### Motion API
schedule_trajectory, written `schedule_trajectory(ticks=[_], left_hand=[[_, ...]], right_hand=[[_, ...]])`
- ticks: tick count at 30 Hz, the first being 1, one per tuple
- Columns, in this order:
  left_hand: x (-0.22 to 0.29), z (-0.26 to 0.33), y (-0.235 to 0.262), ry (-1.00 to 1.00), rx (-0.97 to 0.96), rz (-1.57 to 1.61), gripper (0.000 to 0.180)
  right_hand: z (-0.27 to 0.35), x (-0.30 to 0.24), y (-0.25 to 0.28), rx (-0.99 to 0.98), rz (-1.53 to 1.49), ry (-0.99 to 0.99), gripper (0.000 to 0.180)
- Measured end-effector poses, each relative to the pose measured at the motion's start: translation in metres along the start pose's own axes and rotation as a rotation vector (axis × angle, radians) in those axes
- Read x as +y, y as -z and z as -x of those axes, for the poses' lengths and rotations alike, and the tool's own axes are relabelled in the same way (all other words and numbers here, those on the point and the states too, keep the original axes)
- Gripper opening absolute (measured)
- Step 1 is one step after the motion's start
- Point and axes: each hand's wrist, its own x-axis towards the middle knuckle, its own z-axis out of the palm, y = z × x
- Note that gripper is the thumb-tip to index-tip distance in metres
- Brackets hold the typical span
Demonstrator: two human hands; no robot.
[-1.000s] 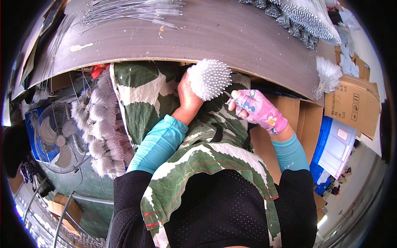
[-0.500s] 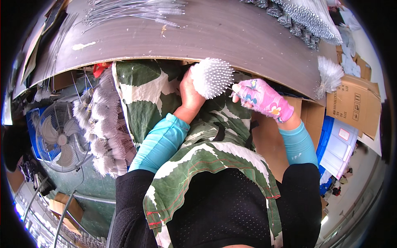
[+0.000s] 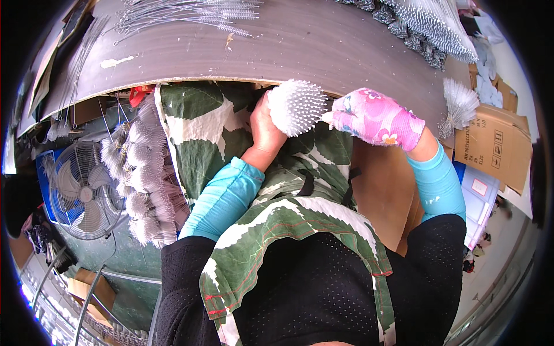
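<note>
A thick round bundle of thin white-bristled wire brushes [image 3: 298,108] is gripped in my left hand [image 3: 266,128], its many tips facing up at the table's front edge. My right hand [image 3: 370,117], in a pink flowered fingerless glove, is just to the right of the bundle. Its fingertips are pinched together and close to the bundle's right side; whatever lies between them is too small to make out. Below both hands spreads a green-and-white camouflage apron [image 3: 202,124] over my lap.
Loose wire brushes [image 3: 184,14] lie across the brown table [image 3: 277,52], with a large brush pile [image 3: 430,26] at the far right. A small tied bundle [image 3: 460,104] stands at the table's right edge by a cardboard box [image 3: 493,144]. More bundles [image 3: 147,167] hang left, beside a fan [image 3: 86,193].
My right hand has turned and its wrist and forearm have swung outward to the right, while the fingertips stay near the bundle. My left hand and the bundle hold almost still.
</note>
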Motion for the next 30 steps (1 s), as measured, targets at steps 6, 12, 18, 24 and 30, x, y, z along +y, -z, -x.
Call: schedule_trajectory(ticks=[6,12,18,24,30], left_hand=[[0.0,0.0,0.001,-0.074,-0.013,-0.126,0.026],[0.003,-0.001,0.001,-0.068,-0.01,-0.148,0.029],[0.011,0.0,0.004,-0.135,-0.018,-0.281,0.032],[0.005,-0.002,0.002,-0.15,-0.003,-0.282,0.031],[0.008,-0.002,0.002,-0.136,0.001,-0.297,0.031]], right_hand=[[-0.001,0.0,-0.001,-0.005,-0.007,0.033,0.028],[0.005,-0.003,0.002,0.033,-0.109,0.06,0.028],[0.0,-0.017,0.006,0.009,-0.222,0.008,0.035],[-0.009,-0.019,0.005,-0.033,-0.182,-0.047,0.038],[-0.016,-0.022,0.008,-0.062,-0.067,-0.004,0.037]])
